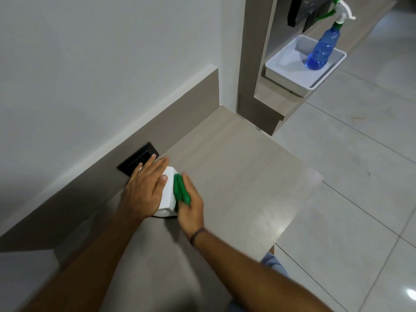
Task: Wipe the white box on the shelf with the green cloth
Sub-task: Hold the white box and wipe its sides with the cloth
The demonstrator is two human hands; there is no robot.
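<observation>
While only the head view is on hand, it shows the whole job plainly. On the pale wooden shelf (pixel 236 176), close to the back wall and just in front of a black wall socket (pixel 137 159), sits the white box (pixel 168 194). Its long axis runs from the near left toward the far right, roughly along the wall.

Over the box's wall-side half lies the left hand (pixel 146 188), palm down, fingers spread fairly wide and flat, with the thumb resting on the top face; it looks to be steadying the box rather than gripping it. On the other side, the right hand (pixel 191 203) presses the green cloth (pixel 181 191) against the box's long side that faces the room. Its fingers are curled around the bunched cloth, holding it; the fingertips themselves are hidden behind the cloth.

So the surface to be wiped lies to the left of the right hand's fingers, touching the cloth. Most likely the next stroke should travel along that long side, parallel to the wall, while the left hand braces against the sideways push.

Well apart, on a farther ledge, a blue spray bottle (pixel 324 46) stands in a white tray (pixel 290 75).
</observation>
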